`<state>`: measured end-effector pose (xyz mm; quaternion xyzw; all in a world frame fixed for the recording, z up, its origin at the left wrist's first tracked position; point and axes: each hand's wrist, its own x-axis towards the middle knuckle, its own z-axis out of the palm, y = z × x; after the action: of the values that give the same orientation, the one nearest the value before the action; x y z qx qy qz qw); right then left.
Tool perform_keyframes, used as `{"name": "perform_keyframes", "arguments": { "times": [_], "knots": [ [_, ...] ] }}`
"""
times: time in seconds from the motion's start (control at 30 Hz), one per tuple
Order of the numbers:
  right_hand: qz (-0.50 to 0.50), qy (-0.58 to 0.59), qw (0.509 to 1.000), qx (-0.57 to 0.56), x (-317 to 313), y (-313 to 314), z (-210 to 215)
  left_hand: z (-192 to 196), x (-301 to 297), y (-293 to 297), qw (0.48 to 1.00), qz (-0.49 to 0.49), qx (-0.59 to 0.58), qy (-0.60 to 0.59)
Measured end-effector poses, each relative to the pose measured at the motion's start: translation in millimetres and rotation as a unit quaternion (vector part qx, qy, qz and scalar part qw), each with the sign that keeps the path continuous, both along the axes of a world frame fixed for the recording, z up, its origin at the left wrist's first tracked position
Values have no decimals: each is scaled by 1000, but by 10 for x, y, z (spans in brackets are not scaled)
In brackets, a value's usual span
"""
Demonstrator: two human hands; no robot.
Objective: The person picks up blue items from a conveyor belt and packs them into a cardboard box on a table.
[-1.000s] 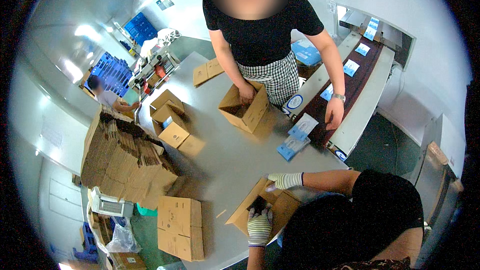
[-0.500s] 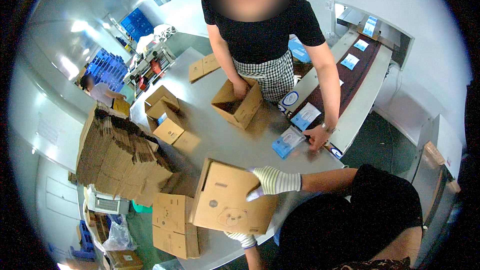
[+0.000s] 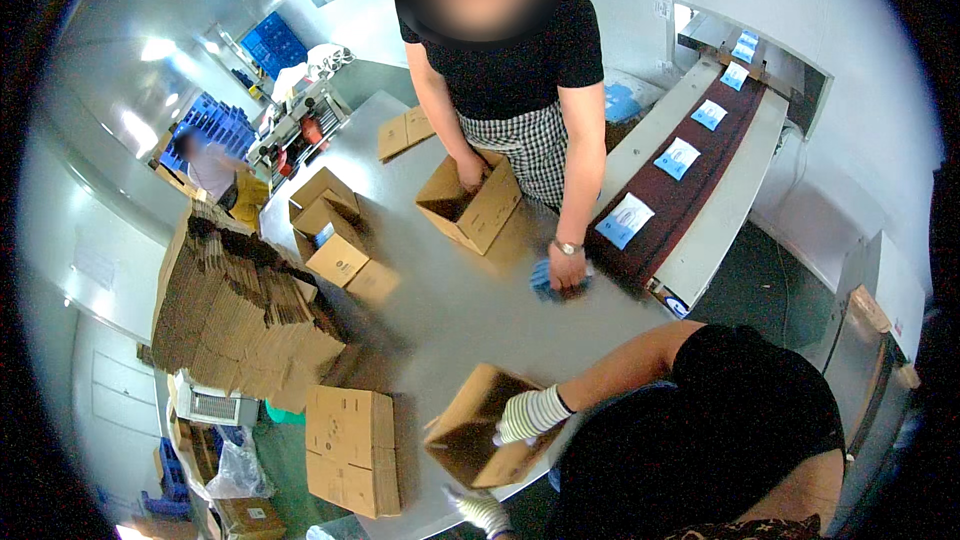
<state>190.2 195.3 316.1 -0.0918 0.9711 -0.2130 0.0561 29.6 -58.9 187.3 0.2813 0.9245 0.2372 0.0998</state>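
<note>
I hold a brown cardboard carton (image 3: pixel 465 437) at the near edge of the grey table (image 3: pixel 450 310); it is tilted, with its opening turned toward me. My right hand (image 3: pixel 527 416), in a white striped glove, grips the carton's right side by the opening. Under the carton's lower corner, my gloved left hand (image 3: pixel 481 511) touches it; only part of the hand shows. My black-clothed body fills the lower right.
A co-worker stands opposite, one hand in an open carton (image 3: pixel 472 205), the other on blue packets (image 3: pixel 552 278) on the table. A conveyor (image 3: pixel 690 195) with blue packets runs at the right. Flat cartons (image 3: pixel 235 310) are stacked at the left, beside several small open cartons (image 3: pixel 335 240).
I have raised the carton off the table, turned it and brought it down at the table edge with both hands. The co-worker's hand moved from the conveyor to packets on the table.
</note>
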Motion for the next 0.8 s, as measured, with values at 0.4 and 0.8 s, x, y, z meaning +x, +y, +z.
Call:
{"name": "perform_keyframes", "arguments": {
  "times": [0.4,0.8],
  "knots": [
    [83,194,964,162,-81,139,-480,1100,136,705,801,-480,-270,234],
    [-34,122,966,227,-54,-203,-566,1035,177,822,855,-454,-124,219]
  ]
}}
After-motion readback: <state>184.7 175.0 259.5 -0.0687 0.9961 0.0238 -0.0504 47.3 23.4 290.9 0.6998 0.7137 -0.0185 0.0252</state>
